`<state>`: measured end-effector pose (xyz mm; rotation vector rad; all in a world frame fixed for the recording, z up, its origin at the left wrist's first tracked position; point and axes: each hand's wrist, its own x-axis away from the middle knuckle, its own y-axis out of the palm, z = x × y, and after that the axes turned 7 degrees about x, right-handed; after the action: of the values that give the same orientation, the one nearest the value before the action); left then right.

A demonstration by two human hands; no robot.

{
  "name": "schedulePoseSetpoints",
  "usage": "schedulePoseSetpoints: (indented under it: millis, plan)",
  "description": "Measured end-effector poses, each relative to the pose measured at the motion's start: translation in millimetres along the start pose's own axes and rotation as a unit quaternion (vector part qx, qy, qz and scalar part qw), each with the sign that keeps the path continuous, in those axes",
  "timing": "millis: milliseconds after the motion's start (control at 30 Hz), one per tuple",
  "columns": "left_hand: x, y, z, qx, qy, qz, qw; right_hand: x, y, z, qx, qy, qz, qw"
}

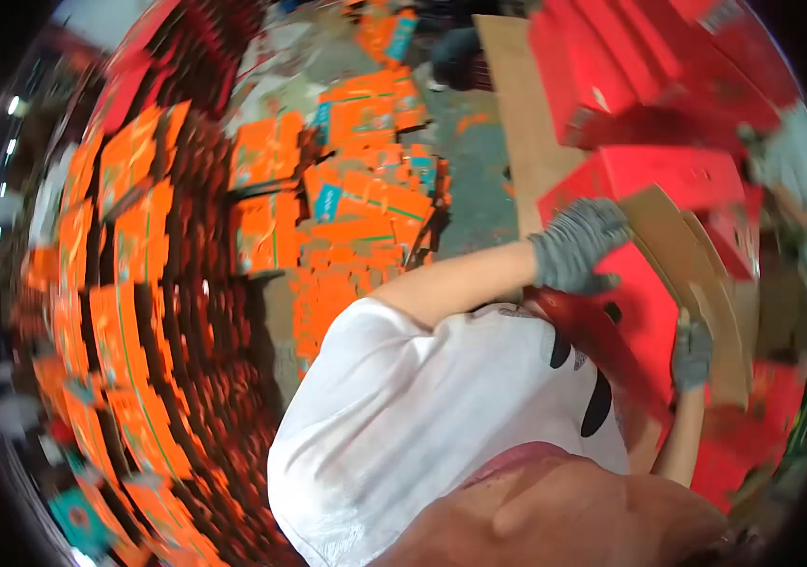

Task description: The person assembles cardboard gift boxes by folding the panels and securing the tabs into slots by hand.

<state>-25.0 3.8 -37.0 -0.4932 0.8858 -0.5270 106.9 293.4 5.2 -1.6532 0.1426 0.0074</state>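
A red cardboard box (644,298) with brown inner flaps (692,260) lies in front of my body. My left hand (578,246), in a grey knit glove, reaches across the box's far left side. Its thumb is apart from the fingers, and the fingertips touch the corner where red meets brown. At the right side of the box my right hand (694,354), also gloved in grey, has its fingers at the brown flap's inner edge and seems to grip it. Part of that grip is hidden.
Red boxes (654,57) are stacked beyond, beside a tall brown cardboard sheet (509,123). On the left rise tall stacks of orange cartons (143,236). More orange cartons (365,203) lie piled nearer the middle, next to a grey-green floor strip (469,170).
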Motion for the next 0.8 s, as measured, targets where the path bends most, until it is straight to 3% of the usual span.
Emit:
schedulePoseSetpoints:
  millis: [133, 200, 333, 433, 500, 567, 600, 633, 667, 733, 767, 800]
  plan:
    - [-12, 0, 2, -0.013, -0.019, -0.041, 0.999, -36, 11, -28, 0.140, -0.096, 0.025, 0.985]
    - [-14, 2, -1, -0.025, -0.031, -0.052, 0.998, -51, 5, -79, 0.044, -0.110, 0.013, 0.993]
    - [-11, 0, -2, -0.018, -0.030, -0.053, 0.998, -71, 21, -73, 0.053, -0.080, -0.046, 0.994]
    - [-8, 6, -4, -0.061, -0.038, -0.021, 0.997, -78, 33, -68, -0.060, -0.129, -0.022, 0.990]
    - [-5, 13, -9, -0.074, -0.028, 0.028, 0.996, -81, 37, -70, -0.084, -0.089, -0.047, 0.991]
    - [-13, 6, -5, 0.024, -0.137, -0.036, 0.990, -87, 76, -19, 0.075, -0.302, 0.025, 0.950]
    - [3, 39, -23, 0.049, -0.061, 0.195, 0.978, -84, 68, -32, 0.129, -0.356, 0.112, 0.919]
    - [3, 17, -16, 0.098, -0.058, 0.216, 0.970, -82, 58, -47, 0.133, -0.282, 0.001, 0.950]
    - [3, 14, -18, 0.118, -0.140, 0.162, 0.970, -79, 43, -66, 0.129, -0.256, -0.048, 0.957]
    - [-4, 15, -34, 0.319, -0.147, 0.107, 0.930, -63, 29, -84, 0.082, -0.245, 0.095, 0.961]
    - [-3, 10, -25, 0.384, -0.189, 0.088, 0.900, -58, 24, -85, -0.036, -0.185, 0.057, 0.980]
    - [-4, 10, -19, 0.438, -0.233, 0.074, 0.865, -56, 25, -83, -0.047, -0.166, 0.058, 0.983]
